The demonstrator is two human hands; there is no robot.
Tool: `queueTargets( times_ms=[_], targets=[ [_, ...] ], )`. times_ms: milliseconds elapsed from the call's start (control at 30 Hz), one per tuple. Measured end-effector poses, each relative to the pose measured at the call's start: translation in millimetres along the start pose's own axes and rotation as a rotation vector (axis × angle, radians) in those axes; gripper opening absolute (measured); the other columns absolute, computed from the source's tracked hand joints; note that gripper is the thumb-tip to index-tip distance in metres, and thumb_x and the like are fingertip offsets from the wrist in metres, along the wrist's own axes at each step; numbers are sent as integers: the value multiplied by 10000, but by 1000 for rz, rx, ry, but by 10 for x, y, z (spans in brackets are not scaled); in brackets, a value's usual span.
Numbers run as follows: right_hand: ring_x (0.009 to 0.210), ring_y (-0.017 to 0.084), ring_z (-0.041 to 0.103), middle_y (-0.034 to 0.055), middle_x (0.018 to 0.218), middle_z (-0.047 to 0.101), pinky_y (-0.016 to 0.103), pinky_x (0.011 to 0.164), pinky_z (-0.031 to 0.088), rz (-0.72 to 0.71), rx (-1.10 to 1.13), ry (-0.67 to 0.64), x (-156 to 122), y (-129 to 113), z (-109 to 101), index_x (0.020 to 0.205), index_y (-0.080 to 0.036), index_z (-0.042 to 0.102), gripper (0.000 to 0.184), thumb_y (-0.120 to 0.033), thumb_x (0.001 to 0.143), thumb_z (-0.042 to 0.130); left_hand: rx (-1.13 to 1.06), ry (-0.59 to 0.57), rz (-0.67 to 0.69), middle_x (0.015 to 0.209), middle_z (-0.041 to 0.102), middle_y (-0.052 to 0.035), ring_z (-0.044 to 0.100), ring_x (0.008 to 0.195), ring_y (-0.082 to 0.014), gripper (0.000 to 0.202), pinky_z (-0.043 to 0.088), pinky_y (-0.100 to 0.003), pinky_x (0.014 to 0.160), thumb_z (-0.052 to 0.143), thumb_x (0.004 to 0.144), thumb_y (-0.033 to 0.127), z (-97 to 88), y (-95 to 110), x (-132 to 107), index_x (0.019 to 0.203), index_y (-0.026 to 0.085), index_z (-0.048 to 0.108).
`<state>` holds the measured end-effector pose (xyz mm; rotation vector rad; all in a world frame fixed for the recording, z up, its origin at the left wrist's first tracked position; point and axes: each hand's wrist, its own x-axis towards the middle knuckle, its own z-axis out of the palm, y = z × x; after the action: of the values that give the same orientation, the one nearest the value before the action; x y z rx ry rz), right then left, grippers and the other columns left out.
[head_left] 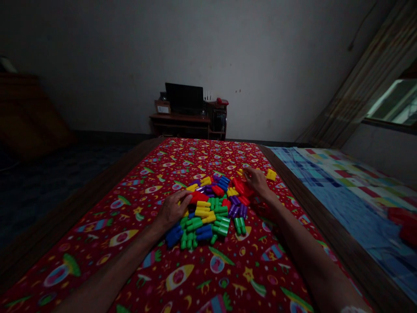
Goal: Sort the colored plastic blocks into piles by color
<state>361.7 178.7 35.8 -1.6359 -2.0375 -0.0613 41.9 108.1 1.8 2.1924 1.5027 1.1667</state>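
Observation:
A heap of plastic building blocks in several colours lies on a red patterned cloth (182, 269). My left hand (172, 211) is at the heap's left side, its thumb and fingers closed on a red building block (198, 197). At the far right of the heap, my right hand (257, 181) pinches a small yellow building block (240, 172), partly hidden by the fingers. Red blocks (241, 187) lie just below that hand. Green blocks (222, 225), blue blocks (204, 232) and purple blocks (235, 208) lie nearer me.
A separate yellow block (271, 174) sits right of my right hand. Beyond the cloth, a desk (180, 118) with a monitor (184, 98) stands against the wall. A blue checked sheet (312, 187) spreads at right, and a wooden cabinet (29, 117) stands at left.

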Motion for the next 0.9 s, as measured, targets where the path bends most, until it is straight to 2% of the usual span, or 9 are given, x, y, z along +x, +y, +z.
queueTargets(
  times_ms=[167,300,433,533,600,667,800,900],
  targets=[
    [811,220,596,146,919,694,292,706,371,218,-192,107,-20,415,-83,1016,-127,660,306,-203,889,393,-1,-1,3,925,755,-74,694,856,-225,441,538,-312,828,408,857,555,-1,0,7,838,211,683],
    [842,238,574,157,927,677,312,731,374,300,-218,112,-81,635,-22,1025,-121,650,294,-200,872,411,3,2,6,911,753,-76,692,840,-227,451,540,-318,825,399,854,558,-3,9,12,826,209,683],
    [915,263,550,168,937,666,348,802,389,287,-223,104,-124,761,78,949,-117,678,293,-191,866,407,2,-10,2,907,752,-79,691,832,-223,442,542,-308,817,400,855,540,-10,21,14,828,201,682],
    [988,276,525,167,1005,661,377,872,385,236,-204,161,-124,779,75,908,-132,696,290,-182,846,417,3,-10,-1,913,753,-82,691,822,-222,445,540,-309,820,400,855,543,-14,23,14,830,199,682],
    [999,271,526,161,1022,664,372,879,392,216,-164,197,-97,718,35,900,-143,704,295,-187,837,420,6,-11,-4,916,754,-76,690,822,-221,447,539,-309,823,400,856,550,-14,18,13,832,206,684],
    [947,246,565,139,974,686,335,841,416,180,-70,172,-47,580,-19,897,-156,714,292,-192,829,432,10,-17,-7,923,755,-70,688,826,-219,442,538,-308,826,405,857,551,-13,10,10,839,212,687],
    [750,174,621,67,841,722,247,691,428,-55,182,5,50,126,-123,919,-176,731,266,-201,816,487,1,-12,-8,931,754,-73,688,838,-219,440,537,-310,824,413,855,545,0,-14,4,854,206,693],
    [698,143,617,50,830,727,215,640,412,-254,254,-143,39,-224,-182,952,-170,732,265,-178,821,501,-7,3,2,922,754,-73,689,830,-219,445,539,-313,812,407,854,551,13,-30,3,847,210,692]
  ],
)
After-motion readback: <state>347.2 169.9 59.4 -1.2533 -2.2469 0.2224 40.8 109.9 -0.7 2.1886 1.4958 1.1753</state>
